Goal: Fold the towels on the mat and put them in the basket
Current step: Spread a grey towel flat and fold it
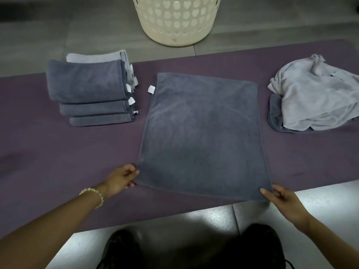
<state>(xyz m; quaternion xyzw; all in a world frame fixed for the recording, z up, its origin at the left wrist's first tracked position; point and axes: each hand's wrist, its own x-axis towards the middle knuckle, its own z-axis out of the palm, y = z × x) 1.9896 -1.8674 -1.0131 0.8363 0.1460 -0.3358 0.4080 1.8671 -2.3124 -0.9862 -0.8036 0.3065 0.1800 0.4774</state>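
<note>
Spread towel: one dark grey towel (pixel 202 133) is being held flat at the middle of the purple mat (pixel 48 162), with a single white tag (pixel 151 89) showing at its far left corner.
Left hand: the towel's near left corner is being pinched between thumb and fingers by the left hand (pixel 121 180).
Right hand: the near right corner is being pinched the same way by the right hand (pixel 281 200).
Folded stack: four folded towels are being counted on the mat's left side. Three are dark ones (pixel 87 88), stepped one over another, and one pale one (pixel 93 56) is lying at the far side.
Unfolded pile: two are being made out, crumpled at the right: a pale crumpled towel (pixel 314 98) on top and a dark edge (pixel 273 117) beneath it.
Basket: one cream basket (pixel 176 22) is being seen on the floor (pixel 97 30), just beyond the mat's far edge.
Bracelet: one beaded bracelet (pixel 95 194) is being worn on the left wrist.
</note>
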